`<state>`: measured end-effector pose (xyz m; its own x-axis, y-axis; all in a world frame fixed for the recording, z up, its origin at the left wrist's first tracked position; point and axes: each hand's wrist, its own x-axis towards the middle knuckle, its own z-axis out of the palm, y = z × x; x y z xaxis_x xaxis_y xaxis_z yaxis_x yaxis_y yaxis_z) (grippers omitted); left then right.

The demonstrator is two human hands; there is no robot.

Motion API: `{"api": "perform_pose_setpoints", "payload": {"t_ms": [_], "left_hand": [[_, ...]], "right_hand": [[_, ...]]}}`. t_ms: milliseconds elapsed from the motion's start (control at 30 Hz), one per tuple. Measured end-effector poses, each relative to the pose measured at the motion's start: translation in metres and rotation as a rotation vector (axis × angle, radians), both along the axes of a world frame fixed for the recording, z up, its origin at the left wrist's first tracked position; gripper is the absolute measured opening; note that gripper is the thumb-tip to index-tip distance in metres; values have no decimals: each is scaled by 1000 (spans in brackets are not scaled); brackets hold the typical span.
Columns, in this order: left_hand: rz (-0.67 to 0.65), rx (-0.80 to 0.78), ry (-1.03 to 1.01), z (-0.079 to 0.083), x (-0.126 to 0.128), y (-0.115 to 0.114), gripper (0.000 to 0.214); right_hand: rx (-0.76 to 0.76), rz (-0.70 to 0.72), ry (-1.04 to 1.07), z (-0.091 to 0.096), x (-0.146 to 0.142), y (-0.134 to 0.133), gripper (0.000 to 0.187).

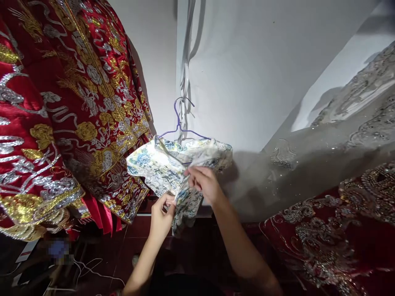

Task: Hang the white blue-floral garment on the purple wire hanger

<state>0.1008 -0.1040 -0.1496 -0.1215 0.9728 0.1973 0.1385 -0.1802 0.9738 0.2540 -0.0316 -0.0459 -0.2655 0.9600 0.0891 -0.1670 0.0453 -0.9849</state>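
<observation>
White garment [160, 166] — blue, yellow floral print; purple hanger [178, 124]; red jacket [92, 102] — gold-and-silver flowers.

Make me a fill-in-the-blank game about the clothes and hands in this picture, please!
1. The flowered garment hangs on a thin hanger coloured ____.
2. Under its gold and silver decoration, the embroidered garment on the picture's left has ____ cloth.
3. In height, the right hand appears ____ in the picture than the left hand.

Missing words: purple; red; higher.
</observation>
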Motion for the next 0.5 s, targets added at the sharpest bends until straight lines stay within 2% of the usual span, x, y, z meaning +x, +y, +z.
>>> {"api": "perform_pose_setpoints", "payload": {"t_ms": [100, 167, 233, 300, 333, 400, 500], "left_hand": [[-23, 31, 42, 2, 7, -9, 13], [-46, 57, 81, 1, 12, -13, 13], [-66, 48, 131, 1, 13, -16, 14], [-73, 35, 186, 6, 11, -15, 13], [-69, 50, 212, 13, 8, -13, 10], [-42, 149, 239, 39, 1, -7, 9], [35, 399, 215, 98, -9, 11, 31]], "right_hand": [[125, -32, 50, 45, -12, 20, 29], [179, -83, 128, 64, -23, 27, 28], [208, -111, 191, 72, -30, 27, 28], [216, -111, 195, 72, -32, 23, 28], [214, -104, 174, 70, -32, 19, 27], [210, -97, 118, 65, -28, 12, 25], [235, -105, 33, 63, -25, 2, 23]]}}
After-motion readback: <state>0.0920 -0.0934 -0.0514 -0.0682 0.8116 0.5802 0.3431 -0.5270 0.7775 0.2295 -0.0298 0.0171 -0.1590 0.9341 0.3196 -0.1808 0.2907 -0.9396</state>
